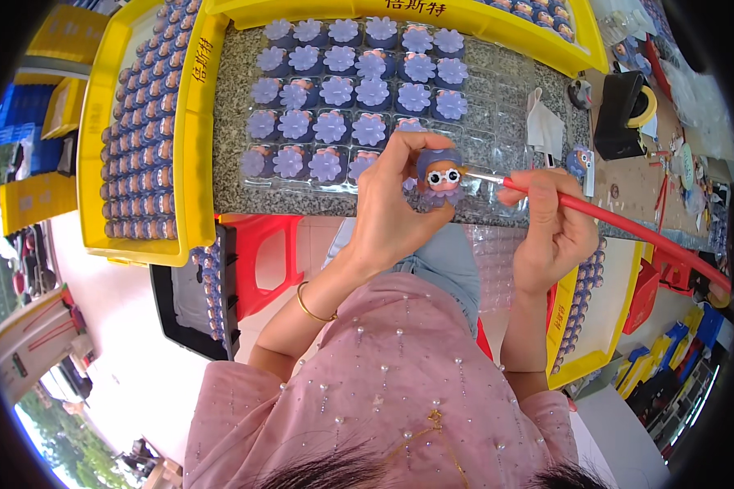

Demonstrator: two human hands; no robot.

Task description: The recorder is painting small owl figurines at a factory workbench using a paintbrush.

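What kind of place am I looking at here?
Probably a toy workshop: the right hand holds a red paintbrush near a small figurine, with similar figurines lined up in a clear tray and a yellow bin.

Speckled grey stone tabletop [234, 106]; on it, clear plastic compartments [484, 81] with purple figurines [329, 126], white cloth [544, 129] at right.

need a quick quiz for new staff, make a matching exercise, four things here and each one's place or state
1 purple-capped figurine with white glasses
2 long red-handled paintbrush
3 thin gold metal bangle
4 clear plastic compartment tray

a partly filled with lavender scalloped pieces
b around the left wrist
c gripped by the left hand
d gripped by the right hand

Pairs: 1-c, 2-d, 3-b, 4-a
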